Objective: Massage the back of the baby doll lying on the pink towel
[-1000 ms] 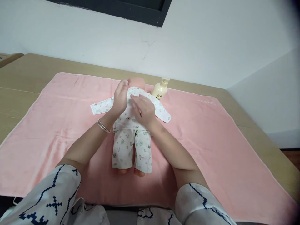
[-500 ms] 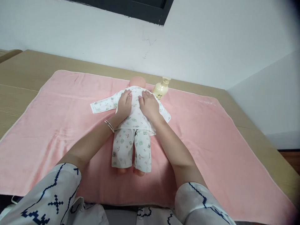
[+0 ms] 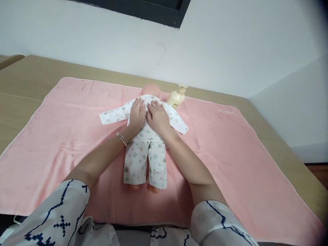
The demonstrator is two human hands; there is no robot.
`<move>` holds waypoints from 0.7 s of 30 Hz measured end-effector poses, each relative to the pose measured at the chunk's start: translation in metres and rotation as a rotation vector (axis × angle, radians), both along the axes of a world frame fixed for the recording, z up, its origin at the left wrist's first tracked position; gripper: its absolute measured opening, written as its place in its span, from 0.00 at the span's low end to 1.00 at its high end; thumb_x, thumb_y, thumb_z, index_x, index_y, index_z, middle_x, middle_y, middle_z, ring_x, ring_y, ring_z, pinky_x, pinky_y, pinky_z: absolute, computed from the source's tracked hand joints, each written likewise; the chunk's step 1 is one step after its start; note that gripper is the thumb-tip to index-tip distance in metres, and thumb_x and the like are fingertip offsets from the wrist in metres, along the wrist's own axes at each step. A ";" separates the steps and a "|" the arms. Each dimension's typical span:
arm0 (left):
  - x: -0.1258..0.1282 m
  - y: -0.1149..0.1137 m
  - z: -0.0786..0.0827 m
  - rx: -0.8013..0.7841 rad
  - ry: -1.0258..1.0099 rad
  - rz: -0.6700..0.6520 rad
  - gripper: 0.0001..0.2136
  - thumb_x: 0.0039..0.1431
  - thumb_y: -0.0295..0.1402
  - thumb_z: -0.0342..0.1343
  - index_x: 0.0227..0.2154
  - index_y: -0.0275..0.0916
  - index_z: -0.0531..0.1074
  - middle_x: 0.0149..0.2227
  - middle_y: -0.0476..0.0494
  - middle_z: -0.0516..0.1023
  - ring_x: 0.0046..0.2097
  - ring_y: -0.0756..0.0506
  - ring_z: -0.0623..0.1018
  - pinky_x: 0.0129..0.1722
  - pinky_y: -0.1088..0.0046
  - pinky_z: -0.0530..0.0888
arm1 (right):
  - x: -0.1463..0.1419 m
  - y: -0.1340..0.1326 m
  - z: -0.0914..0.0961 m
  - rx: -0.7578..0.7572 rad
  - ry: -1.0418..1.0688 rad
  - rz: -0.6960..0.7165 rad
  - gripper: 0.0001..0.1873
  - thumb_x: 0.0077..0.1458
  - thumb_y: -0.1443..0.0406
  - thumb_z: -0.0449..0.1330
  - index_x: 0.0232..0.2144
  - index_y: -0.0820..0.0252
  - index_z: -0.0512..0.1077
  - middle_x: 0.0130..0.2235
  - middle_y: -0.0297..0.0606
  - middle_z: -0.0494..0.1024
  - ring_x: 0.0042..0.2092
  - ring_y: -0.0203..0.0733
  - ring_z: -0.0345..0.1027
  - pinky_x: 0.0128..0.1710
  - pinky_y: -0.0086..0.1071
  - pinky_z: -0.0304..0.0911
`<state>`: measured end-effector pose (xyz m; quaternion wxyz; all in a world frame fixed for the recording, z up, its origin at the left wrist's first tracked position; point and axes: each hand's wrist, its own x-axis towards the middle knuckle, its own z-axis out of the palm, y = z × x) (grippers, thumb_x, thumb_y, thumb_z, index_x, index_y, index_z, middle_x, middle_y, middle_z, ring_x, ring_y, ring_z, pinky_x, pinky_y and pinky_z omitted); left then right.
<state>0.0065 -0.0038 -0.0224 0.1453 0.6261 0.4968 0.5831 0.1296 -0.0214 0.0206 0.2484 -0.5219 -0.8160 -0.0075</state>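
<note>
A baby doll (image 3: pixel 150 90) in a white printed top (image 3: pixel 148 133) and matching trousers (image 3: pixel 135 164) lies on a pink blanket, its head pointing away from me and its feet toward me. My left hand (image 3: pixel 137 113) rests flat on the left side of the doll's upper body, fingers stretched out. Beside it, my right hand (image 3: pixel 157 118) lies on the middle and right of the top with its fingers extended. Neither hand grips anything. Both sleeves of the top spread out sideways. The doll's face does not show.
A cream bottle (image 3: pixel 176 97) leans at a tilt in view just right of the doll's head. The pink blanket (image 3: pixel 225 153) covers much of the wooden table (image 3: pixel 102 75). Behind the table rises a white wall (image 3: pixel 217 51) with a dark frame (image 3: pixel 164 12).
My right hand has shifted left across the doll's top, closer to my left hand, uncovering more of the right sleeve. My left hand stays nearly in place.
</note>
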 end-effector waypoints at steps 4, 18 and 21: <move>0.000 -0.001 0.002 0.014 0.053 -0.024 0.35 0.67 0.55 0.25 0.52 0.33 0.69 0.59 0.35 0.70 0.66 0.41 0.63 0.69 0.54 0.60 | 0.009 0.012 -0.002 -0.031 0.039 0.191 0.22 0.64 0.65 0.49 0.59 0.57 0.67 0.65 0.41 0.61 0.68 0.49 0.49 0.69 0.52 0.44; 0.004 0.003 0.015 -0.165 0.479 0.011 0.28 0.68 0.45 0.33 0.59 0.31 0.63 0.65 0.30 0.61 0.69 0.34 0.57 0.69 0.46 0.52 | 0.000 0.005 0.000 0.022 0.017 -0.205 0.22 0.66 0.66 0.46 0.57 0.73 0.68 0.59 0.56 0.69 0.62 0.56 0.61 0.63 0.47 0.57; 0.003 0.006 0.014 -0.146 0.475 -0.022 0.27 0.68 0.45 0.35 0.59 0.31 0.63 0.66 0.31 0.59 0.70 0.35 0.55 0.69 0.47 0.51 | 0.012 0.021 -0.001 -0.006 0.138 -0.151 0.22 0.65 0.65 0.45 0.56 0.68 0.68 0.57 0.49 0.72 0.60 0.51 0.63 0.62 0.44 0.59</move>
